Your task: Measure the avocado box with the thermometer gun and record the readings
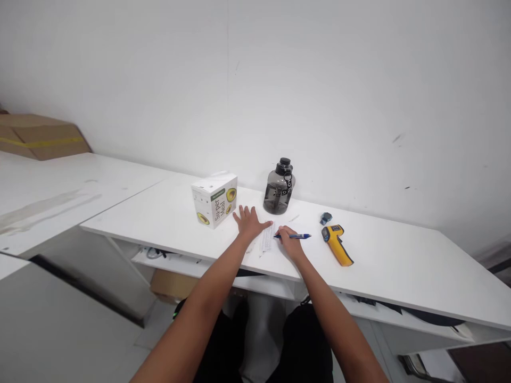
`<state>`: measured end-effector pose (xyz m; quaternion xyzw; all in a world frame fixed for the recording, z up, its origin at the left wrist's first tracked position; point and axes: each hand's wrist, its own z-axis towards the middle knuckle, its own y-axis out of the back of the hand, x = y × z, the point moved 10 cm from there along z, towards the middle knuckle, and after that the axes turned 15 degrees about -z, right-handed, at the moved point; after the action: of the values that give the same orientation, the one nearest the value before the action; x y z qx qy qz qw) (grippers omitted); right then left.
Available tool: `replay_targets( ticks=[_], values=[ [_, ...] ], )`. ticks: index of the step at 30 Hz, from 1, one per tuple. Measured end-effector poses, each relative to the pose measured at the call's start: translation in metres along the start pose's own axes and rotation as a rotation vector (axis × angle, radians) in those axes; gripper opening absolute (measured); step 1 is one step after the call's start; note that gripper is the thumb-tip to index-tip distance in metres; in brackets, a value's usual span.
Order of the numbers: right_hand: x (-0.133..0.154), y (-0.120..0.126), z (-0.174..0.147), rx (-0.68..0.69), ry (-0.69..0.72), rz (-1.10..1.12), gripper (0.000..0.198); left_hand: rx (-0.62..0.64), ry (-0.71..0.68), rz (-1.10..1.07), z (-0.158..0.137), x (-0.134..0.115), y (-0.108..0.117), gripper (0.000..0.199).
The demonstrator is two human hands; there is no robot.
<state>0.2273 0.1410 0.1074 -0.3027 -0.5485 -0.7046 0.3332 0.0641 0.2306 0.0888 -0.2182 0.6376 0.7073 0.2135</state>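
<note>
My right hand (289,242) is closed around a blue pen (299,236), its tip at the edge of a small slip of paper (267,239) covered in lines of writing. Spread flat on the desk, my left hand (249,223) has its fingers apart, and its thumb reaches to the top of the paper. Close behind those fingers stands a white box (215,199) with avocado pictures and the words "Super Meal". A dark translucent water bottle (278,191) stands upright behind the paper. To the right lie a yellow infrared thermometer (339,247) and a small dark blue watch-like item (326,218).
The white desk (399,260) runs along a white wall, with a shelf of cables and other items under it. A taped cardboard box (43,137) sits at the far left on an adjoining table. Another cardboard box (171,284) is below the desk.
</note>
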Motion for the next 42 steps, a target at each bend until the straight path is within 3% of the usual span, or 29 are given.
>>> replay_targets(
  ticks=[3,10,42],
  values=[
    [-0.0071,0.0033,-0.0006,-0.032,-0.07,-0.057,0.038,0.02,-0.008,0.006,-0.0026,-0.0003,-0.0015,0.102],
    [-0.0077,0.0,0.0019,-0.005,-0.065,-0.158,0.036,0.04,-0.009,-0.01,-0.0025,0.0002,-0.004,0.102],
    [-0.0087,0.003,0.003,-0.01,-0.091,-0.174,0.032,0.035,-0.019,-0.038,-0.0029,-0.0029,-0.0037,0.1]
  ],
)
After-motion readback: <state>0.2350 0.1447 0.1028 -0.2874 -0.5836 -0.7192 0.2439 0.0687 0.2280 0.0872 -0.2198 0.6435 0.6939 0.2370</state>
